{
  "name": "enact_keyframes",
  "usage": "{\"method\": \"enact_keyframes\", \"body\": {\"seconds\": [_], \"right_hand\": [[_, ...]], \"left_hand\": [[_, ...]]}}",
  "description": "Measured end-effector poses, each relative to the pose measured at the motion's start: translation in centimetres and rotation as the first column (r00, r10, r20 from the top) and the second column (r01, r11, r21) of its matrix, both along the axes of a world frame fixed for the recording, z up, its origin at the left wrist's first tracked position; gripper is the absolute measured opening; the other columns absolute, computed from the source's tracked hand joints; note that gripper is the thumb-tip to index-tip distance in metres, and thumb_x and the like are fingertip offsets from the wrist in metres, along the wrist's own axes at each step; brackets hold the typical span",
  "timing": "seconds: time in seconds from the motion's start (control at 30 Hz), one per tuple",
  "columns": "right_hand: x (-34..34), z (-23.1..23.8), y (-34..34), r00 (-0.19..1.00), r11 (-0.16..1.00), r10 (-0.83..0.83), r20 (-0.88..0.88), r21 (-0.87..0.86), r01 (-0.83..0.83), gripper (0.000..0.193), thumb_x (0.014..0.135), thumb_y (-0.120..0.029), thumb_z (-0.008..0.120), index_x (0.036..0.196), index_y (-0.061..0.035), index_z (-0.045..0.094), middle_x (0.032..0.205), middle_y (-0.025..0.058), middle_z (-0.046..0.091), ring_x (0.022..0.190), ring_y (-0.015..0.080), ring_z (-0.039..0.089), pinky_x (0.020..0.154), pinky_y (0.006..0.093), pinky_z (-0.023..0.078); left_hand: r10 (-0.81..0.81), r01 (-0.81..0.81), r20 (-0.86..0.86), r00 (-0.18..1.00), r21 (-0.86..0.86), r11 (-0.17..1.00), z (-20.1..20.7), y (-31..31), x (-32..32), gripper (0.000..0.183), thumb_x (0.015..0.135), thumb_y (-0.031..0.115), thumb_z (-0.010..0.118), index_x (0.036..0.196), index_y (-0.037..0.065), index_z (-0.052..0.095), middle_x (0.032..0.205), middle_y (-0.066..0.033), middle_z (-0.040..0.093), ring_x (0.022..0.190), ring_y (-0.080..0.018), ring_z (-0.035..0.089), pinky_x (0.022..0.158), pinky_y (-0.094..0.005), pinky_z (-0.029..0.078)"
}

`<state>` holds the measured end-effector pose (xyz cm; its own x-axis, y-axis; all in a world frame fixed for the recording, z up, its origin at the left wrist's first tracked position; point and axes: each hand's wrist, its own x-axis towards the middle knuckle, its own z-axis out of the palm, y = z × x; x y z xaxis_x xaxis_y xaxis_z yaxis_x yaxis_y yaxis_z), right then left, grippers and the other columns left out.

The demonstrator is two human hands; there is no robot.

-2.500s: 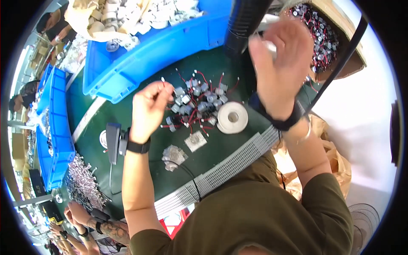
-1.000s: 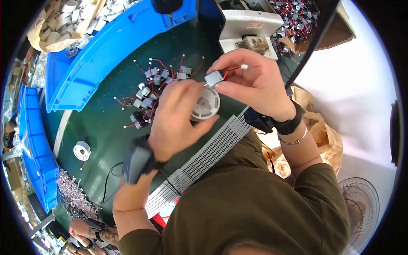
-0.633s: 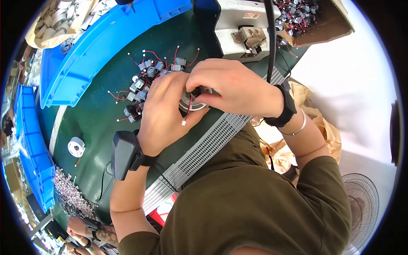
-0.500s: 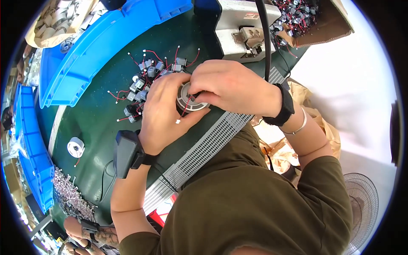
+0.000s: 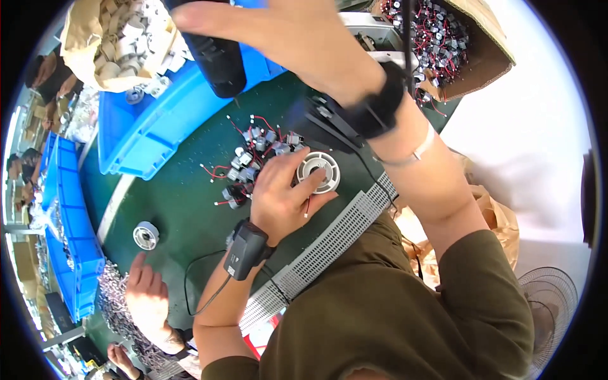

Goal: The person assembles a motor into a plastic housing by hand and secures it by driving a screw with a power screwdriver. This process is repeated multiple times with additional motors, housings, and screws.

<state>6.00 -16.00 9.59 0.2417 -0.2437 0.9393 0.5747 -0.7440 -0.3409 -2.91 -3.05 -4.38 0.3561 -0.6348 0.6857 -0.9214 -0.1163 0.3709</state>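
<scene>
My left hand (image 5: 283, 196) is closed round the near side of a white round plastic housing (image 5: 334, 171) on the green bench. Its finger and thumb press at the housing's middle, where a short red wire hangs out. Raised toward the top edge, my right hand (image 5: 297, 44) has its thumb across a black electric screwdriver (image 5: 218, 66), tip pointing down; its other fingers are partly cut off by the picture's edge. Beside my left hand lies a cluster of small motors (image 5: 244, 161) with red and black leads.
Blue bins (image 5: 142, 152) line the far side, with a bag of white plastic rings (image 5: 120, 50) behind. A carton of motors (image 5: 443, 50) stands at far right. Another housing (image 5: 145, 235) lies at left, close to a co-worker's hand (image 5: 147, 297). A perforated metal strip (image 5: 329, 244) edges the bench.
My right hand has left the housing and moved up to the black screwdriver, which now hangs lower in view. My left hand stays on the housing. A co-worker's hand has come near the other housing.
</scene>
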Motion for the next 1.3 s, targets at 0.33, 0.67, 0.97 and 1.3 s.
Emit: {"method": "enact_keyframes", "body": {"seconds": [0.33,0.67,0.97,1.3], "right_hand": [[-10.0,4.3,-7.4,0.515,0.512,0.847,-0.129,0.458,-0.727,0.031,0.077,-0.011,0.068,0.100,0.0024,0.054,0.071,0.0066,0.058,0.054,0.0145,0.057,0.051,0.0237,0.046],[-12.7,-3.1,-12.1,0.789,0.672,0.604,-0.112,0.603,-0.429,0.043,0.072,0.007,0.064,0.113,0.0048,0.049,0.082,0.0075,0.058,0.058,0.0139,0.057,0.055,0.0252,0.046],[-11.2,-4.6,-14.7,0.717,0.680,0.697,-0.021,0.337,-0.651,0.044,0.071,0.007,0.063,0.112,0.0064,0.047,0.068,0.0066,0.059,0.054,0.0136,0.056,0.052,0.0245,0.046],[-14.1,-3.1,-11.5,0.739,0.609,0.653,-0.167,0.696,-0.381,0.049,0.069,0.009,0.061,0.115,0.0056,0.045,0.067,0.0083,0.058,0.055,0.0156,0.057,0.052,0.0248,0.044]], "left_hand": [[0.054,-0.052,-0.054,0.997,0.037,0.998,0.0,0.5,-0.1,0.040,0.059,0.019,0.084,0.092,0.005,0.068,0.112,-0.0209,0.061,0.085,-0.0312,0.065,0.069,-0.0361,0.054],[0.047,-0.045,-0.010,0.999,0.115,0.992,-0.4,0.8,0.1,0.043,0.061,0.021,0.085,0.096,0.004,0.067,0.115,-0.0239,0.059,0.082,-0.0327,0.065,0.066,-0.0356,0.053],[0.048,-0.047,-0.003,0.999,0.135,0.990,-0.4,0.6,0.0,0.042,0.066,0.027,0.082,0.098,0.004,0.067,0.115,-0.0252,0.058,0.084,-0.0339,0.065,0.068,-0.0360,0.054],[0.083,-0.077,-0.051,0.995,0.106,0.991,-0.6,0.9,-0.3,0.043,0.062,0.024,0.084,0.094,0.002,0.066,0.115,-0.0248,0.059,0.084,-0.0341,0.065,0.068,-0.0358,0.054]]}}
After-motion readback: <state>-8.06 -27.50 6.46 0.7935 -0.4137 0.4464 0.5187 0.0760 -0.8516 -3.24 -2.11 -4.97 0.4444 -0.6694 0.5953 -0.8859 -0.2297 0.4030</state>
